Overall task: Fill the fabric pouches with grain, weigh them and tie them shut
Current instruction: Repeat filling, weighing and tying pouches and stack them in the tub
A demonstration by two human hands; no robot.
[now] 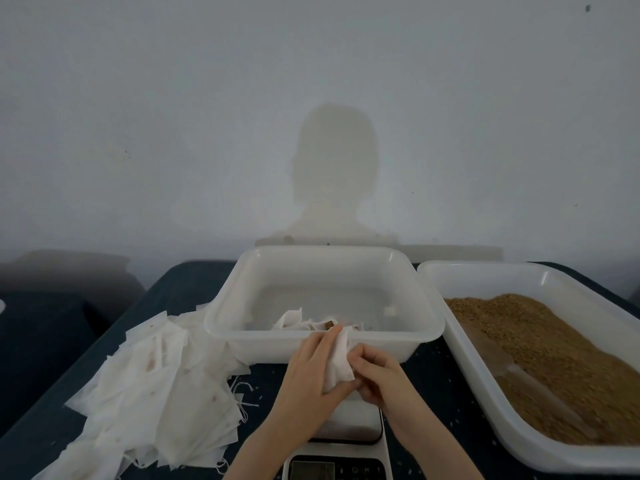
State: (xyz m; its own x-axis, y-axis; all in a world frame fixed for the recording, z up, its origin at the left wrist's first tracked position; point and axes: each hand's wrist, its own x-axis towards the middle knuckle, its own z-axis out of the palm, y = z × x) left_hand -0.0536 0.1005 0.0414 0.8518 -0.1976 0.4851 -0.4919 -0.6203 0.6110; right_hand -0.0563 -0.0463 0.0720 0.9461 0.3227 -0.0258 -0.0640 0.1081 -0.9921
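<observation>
A white fabric pouch (337,365) is held up between both hands just above the scale (341,441). My left hand (311,372) grips its left side, fingers along the cloth and thumb beneath. My right hand (375,372) pinches its right edge with curled fingers. A pile of empty white pouches (156,389) with drawstrings lies on the left. The white tub (325,268) behind my hands holds a few pouches (311,322), at least one showing brown grain. The wide tray (512,424) on the right holds brown grain (540,358).
Everything stands on a dark blue table (433,375) with scattered grains on it, against a pale wall. The scale's display (311,470) sits at the bottom edge of view. A dark shape (41,327) lies beyond the table's left edge.
</observation>
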